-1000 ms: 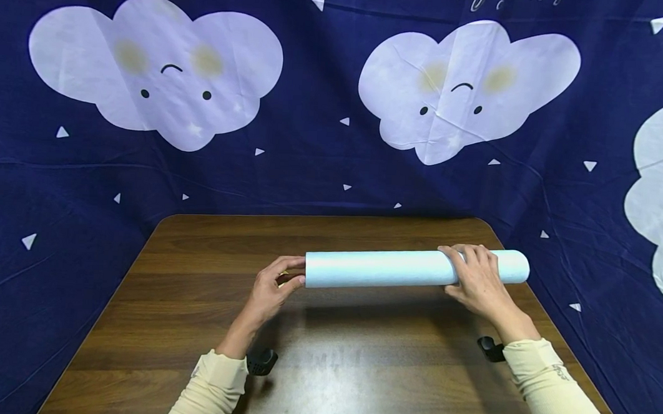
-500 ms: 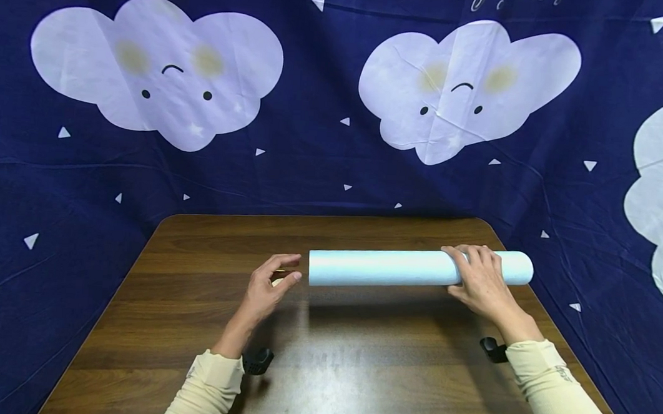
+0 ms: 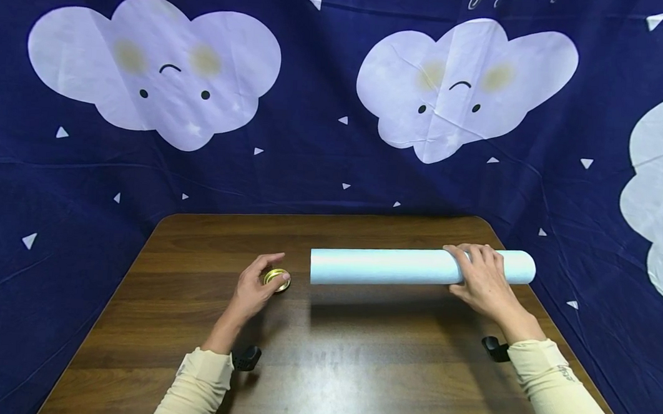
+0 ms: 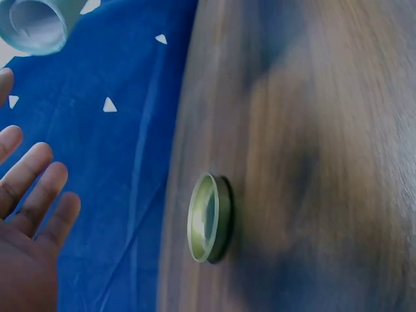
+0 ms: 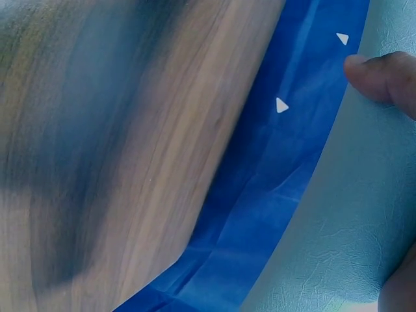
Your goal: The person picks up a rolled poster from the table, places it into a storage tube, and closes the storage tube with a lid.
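Note:
A long pale blue tube (image 3: 384, 266) hangs level above the table, its shadow falling below it. My right hand (image 3: 482, 277) grips it from above near its right end; in the right wrist view the thumb (image 5: 380, 75) lies against the tube's surface (image 5: 351, 195). The left wrist view shows the tube's near end (image 4: 62, 32) as a hollow opening. My left hand (image 3: 254, 287) is apart from the tube, fingers spread and holding nothing. Just past its thumb, a shallow round gold lid (image 3: 278, 272) rests on the table; the left wrist view shows its raised rim (image 4: 224, 218).
The wooden table (image 3: 190, 324) has rounded far corners. A dark blue cloth (image 3: 305, 168) with white clouds hangs behind and beside it. Each wrist wears a black camera, one at the left wrist (image 3: 247, 357) and one at the right (image 3: 495, 349).
My left hand has come off the tube's left end and moved left and toward me, bringing the gold lid into view. The right hand and tube have shifted slightly right.

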The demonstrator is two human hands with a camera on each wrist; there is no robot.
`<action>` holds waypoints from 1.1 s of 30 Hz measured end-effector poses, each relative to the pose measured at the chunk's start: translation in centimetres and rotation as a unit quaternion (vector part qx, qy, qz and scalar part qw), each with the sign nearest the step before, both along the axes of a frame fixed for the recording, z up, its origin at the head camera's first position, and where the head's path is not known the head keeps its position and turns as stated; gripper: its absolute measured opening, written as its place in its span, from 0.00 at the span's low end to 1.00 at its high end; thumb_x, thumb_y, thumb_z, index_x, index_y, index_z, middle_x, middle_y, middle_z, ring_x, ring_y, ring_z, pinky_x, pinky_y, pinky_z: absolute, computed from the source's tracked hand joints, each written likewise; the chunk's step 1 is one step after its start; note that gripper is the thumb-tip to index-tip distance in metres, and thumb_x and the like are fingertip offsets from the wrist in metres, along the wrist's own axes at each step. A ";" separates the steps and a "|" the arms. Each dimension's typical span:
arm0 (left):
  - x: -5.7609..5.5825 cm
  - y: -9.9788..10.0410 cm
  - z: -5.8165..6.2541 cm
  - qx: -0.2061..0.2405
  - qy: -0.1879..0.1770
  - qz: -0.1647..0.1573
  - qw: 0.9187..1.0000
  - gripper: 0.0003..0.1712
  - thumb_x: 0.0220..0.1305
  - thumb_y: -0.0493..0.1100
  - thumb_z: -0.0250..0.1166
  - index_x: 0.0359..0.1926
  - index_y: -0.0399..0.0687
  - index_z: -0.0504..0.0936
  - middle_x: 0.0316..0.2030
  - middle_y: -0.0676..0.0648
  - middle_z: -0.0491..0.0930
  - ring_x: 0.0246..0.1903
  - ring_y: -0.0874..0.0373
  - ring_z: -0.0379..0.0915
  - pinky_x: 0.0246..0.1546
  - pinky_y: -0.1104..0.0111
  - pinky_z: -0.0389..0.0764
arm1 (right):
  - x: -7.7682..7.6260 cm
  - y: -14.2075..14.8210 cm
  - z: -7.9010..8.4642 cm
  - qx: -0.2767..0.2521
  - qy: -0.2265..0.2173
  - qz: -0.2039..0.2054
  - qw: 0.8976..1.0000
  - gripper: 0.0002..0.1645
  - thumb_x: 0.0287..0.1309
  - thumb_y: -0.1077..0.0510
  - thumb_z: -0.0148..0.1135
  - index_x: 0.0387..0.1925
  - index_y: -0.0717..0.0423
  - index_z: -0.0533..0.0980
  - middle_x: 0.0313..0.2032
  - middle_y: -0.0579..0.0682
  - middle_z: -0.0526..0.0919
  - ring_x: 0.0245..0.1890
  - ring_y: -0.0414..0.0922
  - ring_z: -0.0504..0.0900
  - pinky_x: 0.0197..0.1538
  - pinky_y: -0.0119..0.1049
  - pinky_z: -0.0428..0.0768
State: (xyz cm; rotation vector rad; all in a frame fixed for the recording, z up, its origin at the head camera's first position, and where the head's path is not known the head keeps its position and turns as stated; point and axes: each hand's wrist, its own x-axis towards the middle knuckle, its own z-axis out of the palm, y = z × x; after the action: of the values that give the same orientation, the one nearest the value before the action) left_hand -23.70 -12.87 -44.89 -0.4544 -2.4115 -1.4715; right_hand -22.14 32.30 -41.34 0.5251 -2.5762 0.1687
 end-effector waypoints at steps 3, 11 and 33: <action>-0.3 -0.4 -0.5 -0.018 -0.004 0.003 1.000 0.27 0.54 0.40 0.70 0.56 0.43 0.76 0.53 0.42 0.78 0.54 0.48 0.72 0.55 0.57 0.72 | 0.0 0.1 -0.1 -0.001 -0.002 -0.001 1.000 0.52 0.25 0.60 0.79 0.59 0.52 0.66 0.48 0.60 0.73 0.49 0.62 0.67 0.51 0.62 0.61; -1.0 -1.1 -1.5 -0.056 -0.033 0.004 0.998 0.30 0.54 0.45 0.70 0.58 0.46 0.74 0.58 0.41 0.74 0.62 0.43 0.64 0.62 0.44 0.63 | 0.1 0.2 -0.2 0.000 -0.004 -0.005 1.000 0.51 0.25 0.59 0.80 0.59 0.52 0.67 0.49 0.60 0.73 0.49 0.62 0.67 0.52 0.61 0.61; -3.1 -1.4 -3.8 -0.156 -0.080 -0.009 0.984 0.37 0.52 0.47 0.71 0.62 0.41 0.70 0.58 0.38 0.72 0.59 0.42 0.65 0.56 0.48 0.69 | 0.4 0.5 -0.5 -0.002 0.008 0.001 1.000 0.51 0.24 0.61 0.79 0.58 0.52 0.67 0.47 0.60 0.73 0.48 0.62 0.68 0.50 0.61 0.62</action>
State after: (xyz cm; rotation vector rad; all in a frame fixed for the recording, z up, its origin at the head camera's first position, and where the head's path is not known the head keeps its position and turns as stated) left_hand -26.84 -14.30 -48.64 -0.4396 -2.7878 -1.1787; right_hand -21.74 32.79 -41.85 0.5260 -2.5587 0.1707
